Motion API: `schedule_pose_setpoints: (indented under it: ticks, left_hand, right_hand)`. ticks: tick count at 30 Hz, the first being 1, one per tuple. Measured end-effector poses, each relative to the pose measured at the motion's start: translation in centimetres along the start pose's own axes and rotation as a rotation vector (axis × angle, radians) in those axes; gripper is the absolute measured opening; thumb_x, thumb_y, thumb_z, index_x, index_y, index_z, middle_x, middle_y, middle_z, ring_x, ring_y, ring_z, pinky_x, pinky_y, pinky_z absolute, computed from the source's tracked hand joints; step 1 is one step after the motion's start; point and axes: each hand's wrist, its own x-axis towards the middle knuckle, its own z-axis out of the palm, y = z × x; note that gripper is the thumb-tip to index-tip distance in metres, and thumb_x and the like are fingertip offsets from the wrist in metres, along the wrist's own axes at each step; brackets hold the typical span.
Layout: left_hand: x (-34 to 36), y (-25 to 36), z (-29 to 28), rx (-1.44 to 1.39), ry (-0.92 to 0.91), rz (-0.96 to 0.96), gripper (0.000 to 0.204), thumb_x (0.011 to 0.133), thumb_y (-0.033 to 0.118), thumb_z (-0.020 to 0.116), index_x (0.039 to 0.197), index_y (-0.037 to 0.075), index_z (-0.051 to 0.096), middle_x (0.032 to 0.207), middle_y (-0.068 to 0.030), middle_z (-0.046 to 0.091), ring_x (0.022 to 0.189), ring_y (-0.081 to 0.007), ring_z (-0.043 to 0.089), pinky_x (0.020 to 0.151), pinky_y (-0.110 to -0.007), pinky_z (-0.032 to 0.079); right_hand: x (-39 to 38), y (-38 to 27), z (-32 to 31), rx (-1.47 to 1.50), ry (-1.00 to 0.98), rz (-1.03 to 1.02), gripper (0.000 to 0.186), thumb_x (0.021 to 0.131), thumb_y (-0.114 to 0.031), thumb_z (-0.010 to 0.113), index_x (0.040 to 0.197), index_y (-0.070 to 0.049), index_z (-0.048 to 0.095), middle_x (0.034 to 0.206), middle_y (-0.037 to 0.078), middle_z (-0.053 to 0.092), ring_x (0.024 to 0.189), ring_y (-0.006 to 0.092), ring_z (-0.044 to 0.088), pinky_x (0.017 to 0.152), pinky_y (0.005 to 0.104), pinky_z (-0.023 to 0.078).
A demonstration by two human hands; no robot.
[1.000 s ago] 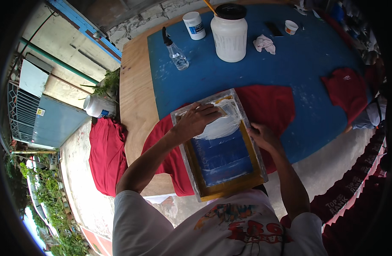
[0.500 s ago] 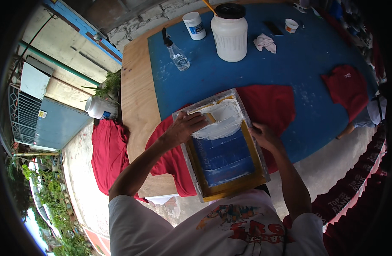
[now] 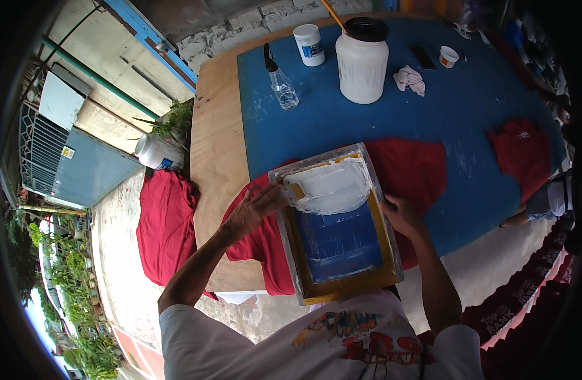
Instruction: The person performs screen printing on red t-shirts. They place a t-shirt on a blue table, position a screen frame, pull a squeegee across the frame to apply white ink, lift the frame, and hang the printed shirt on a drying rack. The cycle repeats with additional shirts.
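A screen-printing frame with a blue mesh lies tilted over a red garment at the table's near edge. Thick white ink covers the mesh's far end. My left hand is at the frame's left rim, its fingers close together. A small tan squeegee shows at those fingertips, mostly hidden, its edge in the ink. On the opposite side my right hand grips the frame's right rim, thumb on top and the other fingers out of sight.
On the blue table top stand a spray bottle, a white tub, a large white jar, a crumpled cloth and a small cup. Red garments hang at the left. Another person is at the right.
My left hand has moved left with the squeegee, toward the frame's left rim. The white ink is spread wider across the far end. My right hand stays on the rim. The whole view has shifted slightly.
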Motion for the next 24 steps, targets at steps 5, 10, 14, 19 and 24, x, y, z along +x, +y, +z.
schedule_pose_setpoints:
  ticks: [5,10,14,19,24]
  left_hand:
    - [0.1,0.4,-2.5,0.004,-0.068,-0.015,0.082,0.086,-0.009,0.063,0.161,0.022,0.052,0.173,-0.0160,0.036,0.163,-0.0351,0.031,0.126,-0.067,0.033]
    - [5.7,-3.5,-4.3,-0.154,0.303,-0.111,0.077,0.087,0.000,0.072,0.159,0.003,0.045,0.158,-0.0239,0.050,0.149,-0.0416,0.047,0.118,-0.054,0.042]
    - [17.3,-10.2,-3.9,-0.447,0.764,-0.379,0.087,0.091,0.029,0.086,0.155,-0.007,0.041,0.147,-0.0324,0.055,0.136,-0.0495,0.055,0.112,-0.054,0.048]
    - [29.5,-17.7,-5.6,-0.394,1.062,-0.665,0.103,0.083,0.045,0.093,0.155,-0.008,0.042,0.140,-0.0314,0.060,0.126,-0.0462,0.062,0.106,-0.051,0.052]
    - [33.2,-21.6,-7.4,-0.795,0.978,-0.550,0.082,0.089,0.047,0.089,0.148,0.001,0.056,0.107,-0.0128,0.072,0.096,-0.0205,0.071,0.082,-0.036,0.058]
  right_hand:
    - [-0.2,-0.8,-0.4,0.007,-0.025,-0.016,0.041,0.109,-0.033,0.064,0.137,-0.004,0.070,0.101,0.021,0.078,0.089,0.0290,0.077,0.084,0.0398,0.056]
    - [-0.1,-0.8,-0.4,0.009,-0.014,-0.014,0.040,0.109,-0.032,0.064,0.137,-0.004,0.070,0.105,0.023,0.078,0.093,0.0313,0.078,0.085,0.0400,0.057]
    - [-0.1,-0.6,-0.4,0.031,-0.046,-0.007,0.043,0.108,-0.031,0.065,0.140,-0.003,0.068,0.112,0.025,0.078,0.102,0.0325,0.079,0.088,0.0398,0.057]
    - [-0.1,-0.5,-0.2,0.075,-0.055,-0.004,0.042,0.110,-0.030,0.063,0.141,-0.002,0.067,0.106,0.019,0.078,0.097,0.0229,0.075,0.089,0.0389,0.056]
    - [0.2,0.0,-0.1,0.164,-0.103,0.004,0.042,0.113,-0.032,0.060,0.141,-0.001,0.065,0.101,0.012,0.075,0.093,0.0137,0.066,0.088,0.0361,0.055]
